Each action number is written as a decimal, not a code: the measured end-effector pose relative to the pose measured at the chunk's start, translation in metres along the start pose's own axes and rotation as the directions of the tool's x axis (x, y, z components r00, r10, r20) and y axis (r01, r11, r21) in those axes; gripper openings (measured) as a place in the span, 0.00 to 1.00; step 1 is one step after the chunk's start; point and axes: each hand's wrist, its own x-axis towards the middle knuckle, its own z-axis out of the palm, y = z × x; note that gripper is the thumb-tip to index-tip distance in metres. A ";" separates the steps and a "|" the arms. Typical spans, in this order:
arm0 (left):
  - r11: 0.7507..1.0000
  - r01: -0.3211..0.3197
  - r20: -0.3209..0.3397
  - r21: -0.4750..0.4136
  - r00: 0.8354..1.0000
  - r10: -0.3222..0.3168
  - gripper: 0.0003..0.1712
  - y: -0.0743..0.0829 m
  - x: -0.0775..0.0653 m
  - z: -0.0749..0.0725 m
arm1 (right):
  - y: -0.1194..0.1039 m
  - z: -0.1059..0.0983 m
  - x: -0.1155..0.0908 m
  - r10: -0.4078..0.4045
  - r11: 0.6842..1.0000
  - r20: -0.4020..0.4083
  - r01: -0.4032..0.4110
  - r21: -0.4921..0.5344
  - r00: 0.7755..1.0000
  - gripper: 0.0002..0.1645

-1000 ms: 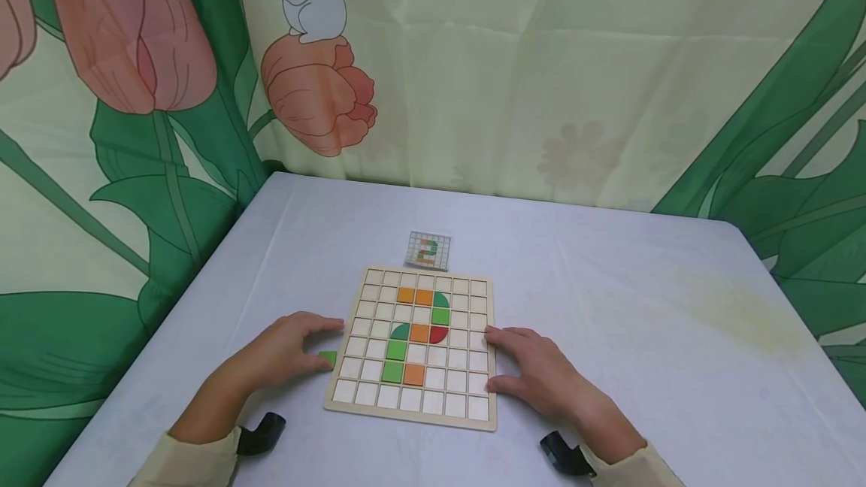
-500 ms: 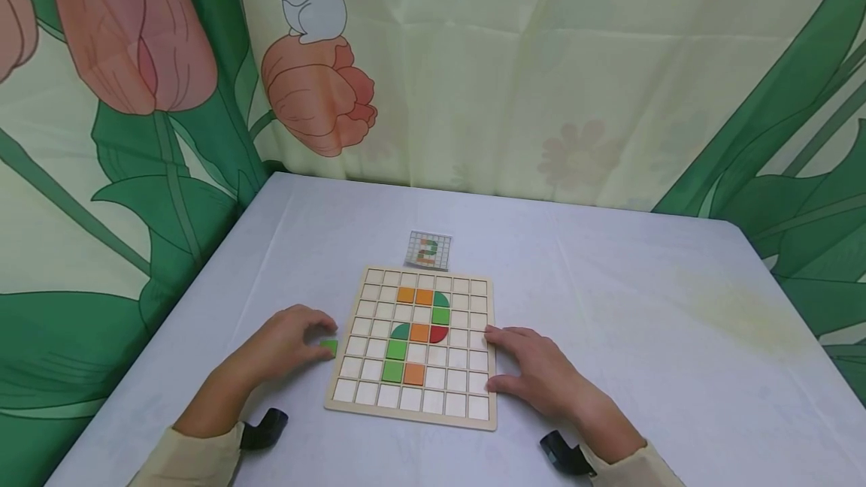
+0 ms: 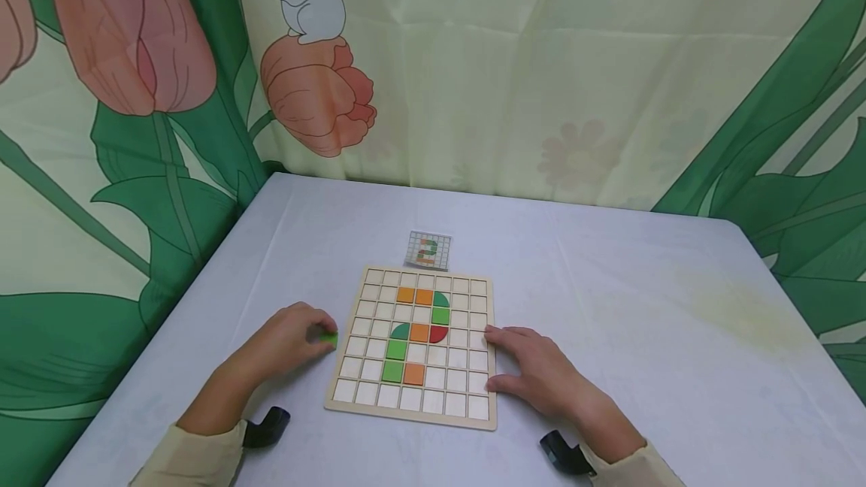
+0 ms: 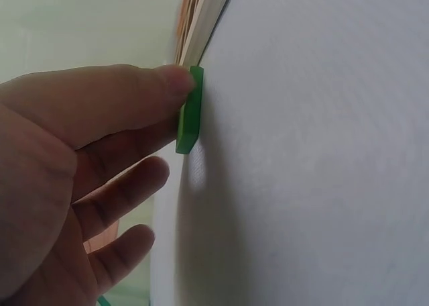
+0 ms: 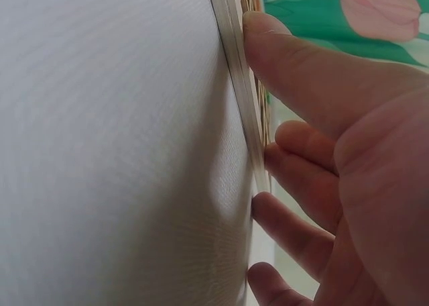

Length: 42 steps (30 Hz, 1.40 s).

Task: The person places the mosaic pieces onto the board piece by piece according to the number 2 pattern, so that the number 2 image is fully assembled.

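Between thumb and forefinger my left hand (image 3: pixel 292 340) pinches a green square tile (image 4: pixel 190 111), just off the left edge of the wooden grid board (image 3: pixel 413 418). In the left wrist view the tile is tilted on edge, clear of the cloth. My right hand (image 3: pixel 541 370) rests its thumb and fingertips on the board's right edge, fingers fairly straight. Set in the board's cells are orange squares (image 3: pixel 414 374), light green squares (image 3: pixel 392 371), dark green quarter-circles (image 3: pixel 441 299) and a red quarter-circle (image 3: pixel 438 334).
A small pattern card (image 3: pixel 428 250) with a coloured figure on a grid lies just behind the board. White cloth covers the table (image 3: pixel 609 284). A printed curtain (image 3: pixel 473 96) hangs behind it.
My left hand has closed its thumb and forefinger on the green tile beside the board, after shifting it slightly away from me. The right hand and the board have stayed put.
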 end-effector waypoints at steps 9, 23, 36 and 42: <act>1.000 0.029 0.006 -0.002 1.000 -0.029 0.12 0.000 0.000 0.000 | 0.001 0.000 0.000 -0.001 1.000 0.000 0.001 -0.002 1.000 0.40; 0.998 0.058 -0.022 0.012 0.998 -0.058 0.11 0.008 0.004 0.000 | 0.000 -0.001 0.000 0.001 1.000 0.007 -0.001 0.006 1.000 0.40; 1.000 0.014 0.016 -0.003 1.000 -0.014 0.09 0.037 0.011 0.003 | 0.000 -0.001 0.000 0.004 1.000 0.002 -0.004 0.004 1.000 0.40; 0.998 -0.050 0.044 -0.028 0.998 0.051 0.09 0.054 0.014 0.009 | -0.001 0.000 0.000 0.029 0.999 0.005 -0.029 0.014 1.000 0.40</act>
